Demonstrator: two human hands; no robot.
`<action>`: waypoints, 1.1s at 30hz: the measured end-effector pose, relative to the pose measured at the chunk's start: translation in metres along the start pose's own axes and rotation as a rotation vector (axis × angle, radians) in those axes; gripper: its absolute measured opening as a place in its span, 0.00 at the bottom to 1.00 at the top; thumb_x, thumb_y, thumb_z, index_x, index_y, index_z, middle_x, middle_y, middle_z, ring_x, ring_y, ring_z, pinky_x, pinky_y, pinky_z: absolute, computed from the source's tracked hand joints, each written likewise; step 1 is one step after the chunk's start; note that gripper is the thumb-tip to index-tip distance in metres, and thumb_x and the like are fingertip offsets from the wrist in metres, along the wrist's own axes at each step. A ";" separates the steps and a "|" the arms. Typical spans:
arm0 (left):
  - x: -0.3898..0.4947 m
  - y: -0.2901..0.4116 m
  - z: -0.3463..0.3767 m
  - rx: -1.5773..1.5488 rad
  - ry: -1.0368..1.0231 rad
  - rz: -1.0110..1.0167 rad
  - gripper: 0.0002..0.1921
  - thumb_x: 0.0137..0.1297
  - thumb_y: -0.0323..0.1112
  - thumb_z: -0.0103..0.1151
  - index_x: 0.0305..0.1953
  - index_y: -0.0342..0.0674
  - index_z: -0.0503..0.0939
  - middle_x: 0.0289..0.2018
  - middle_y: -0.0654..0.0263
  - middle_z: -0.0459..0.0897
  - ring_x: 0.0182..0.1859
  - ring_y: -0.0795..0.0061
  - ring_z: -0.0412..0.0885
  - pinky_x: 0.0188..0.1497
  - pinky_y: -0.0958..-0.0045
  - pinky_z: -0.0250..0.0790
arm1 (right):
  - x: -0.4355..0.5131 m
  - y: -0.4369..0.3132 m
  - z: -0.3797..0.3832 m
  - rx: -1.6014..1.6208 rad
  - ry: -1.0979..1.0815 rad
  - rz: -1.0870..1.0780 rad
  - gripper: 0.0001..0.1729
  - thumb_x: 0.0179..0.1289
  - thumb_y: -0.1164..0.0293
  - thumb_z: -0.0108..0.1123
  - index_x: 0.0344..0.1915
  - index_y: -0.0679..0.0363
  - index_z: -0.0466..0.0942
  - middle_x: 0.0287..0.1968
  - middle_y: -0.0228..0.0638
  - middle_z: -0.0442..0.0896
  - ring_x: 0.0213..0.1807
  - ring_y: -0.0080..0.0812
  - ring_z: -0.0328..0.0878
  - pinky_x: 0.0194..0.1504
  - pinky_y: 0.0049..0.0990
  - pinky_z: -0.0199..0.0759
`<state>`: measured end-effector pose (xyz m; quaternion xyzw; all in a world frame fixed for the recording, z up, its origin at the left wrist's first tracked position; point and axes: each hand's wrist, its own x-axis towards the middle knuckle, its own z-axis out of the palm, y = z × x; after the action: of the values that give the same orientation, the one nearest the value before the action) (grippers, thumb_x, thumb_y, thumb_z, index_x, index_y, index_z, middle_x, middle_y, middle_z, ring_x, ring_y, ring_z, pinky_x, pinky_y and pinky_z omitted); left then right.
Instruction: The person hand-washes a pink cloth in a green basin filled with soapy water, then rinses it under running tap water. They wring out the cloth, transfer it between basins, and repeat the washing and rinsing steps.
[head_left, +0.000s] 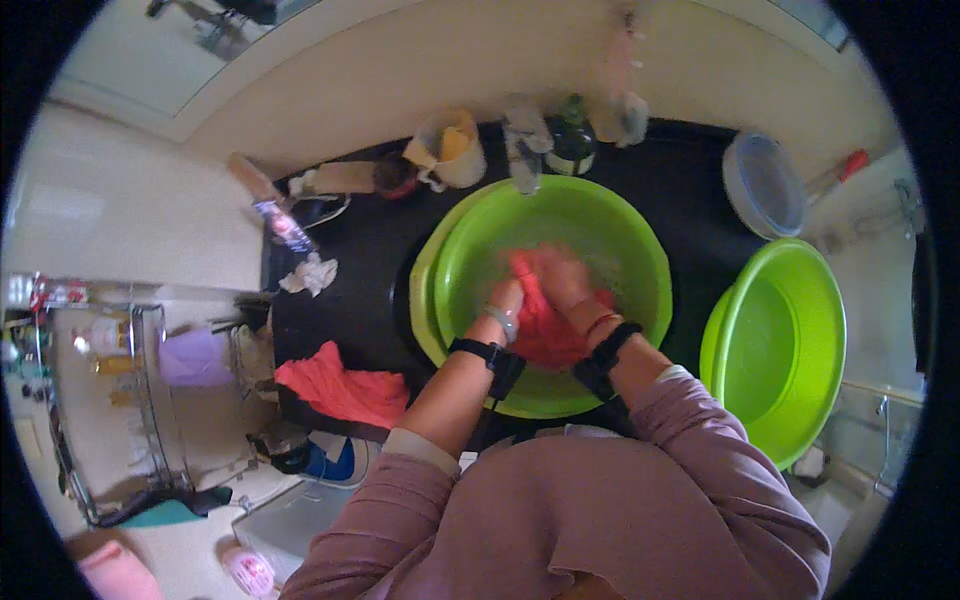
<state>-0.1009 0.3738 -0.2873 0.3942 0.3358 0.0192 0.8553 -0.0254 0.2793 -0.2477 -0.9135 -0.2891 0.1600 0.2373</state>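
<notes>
Both my hands are inside a green plastic basin (607, 206) of water, on a bundle of wet red cloth (551, 334). My left hand (508, 294) grips the cloth from its left side. Over the upper part of the cloth lies my right hand (564, 276), blurred by motion; its fingers are hard to make out. The lower part of the cloth spreads between my wrists in the water. A second red cloth (349, 386) lies crumpled on the dark countertop (337, 315), left of my left forearm.
More green basins (780, 352) stand tilted at the right. Along the back are a white mug (461, 161), a faucet (525, 154), a dark green bottle (574, 146) and a clear round container (765, 185). Crumpled tissue (311, 274) and a tube (283, 225) lie left; a wire rack (146, 397) stands beyond.
</notes>
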 end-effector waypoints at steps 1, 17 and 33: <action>-0.008 0.003 0.007 -0.024 0.022 0.000 0.14 0.61 0.46 0.53 0.39 0.43 0.76 0.35 0.69 0.77 0.38 0.73 0.74 0.40 0.69 0.69 | 0.001 0.011 -0.002 -0.012 0.051 -0.007 0.15 0.60 0.59 0.51 0.41 0.55 0.72 0.43 0.47 0.75 0.42 0.49 0.75 0.41 0.44 0.72; -0.072 0.034 0.016 1.706 -0.126 0.382 0.20 0.56 0.25 0.48 0.52 0.38 0.65 0.43 0.47 0.77 0.47 0.48 0.75 0.48 0.57 0.68 | -0.069 0.033 -0.047 -0.381 0.133 -0.563 0.19 0.44 0.70 0.60 0.41 0.59 0.74 0.45 0.47 0.74 0.52 0.47 0.68 0.50 0.40 0.66; -0.086 0.095 0.039 1.032 0.095 0.676 0.09 0.50 0.22 0.50 0.33 0.42 0.79 0.34 0.58 0.81 0.41 0.60 0.78 0.43 0.66 0.69 | -0.107 0.006 -0.094 -0.242 -0.184 -0.289 0.16 0.48 0.66 0.59 0.39 0.54 0.72 0.37 0.44 0.78 0.41 0.50 0.76 0.41 0.42 0.72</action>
<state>-0.1225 0.3872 -0.1556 0.8403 0.1962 0.1420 0.4850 -0.0662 0.1780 -0.1553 -0.8659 -0.4546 0.1712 0.1190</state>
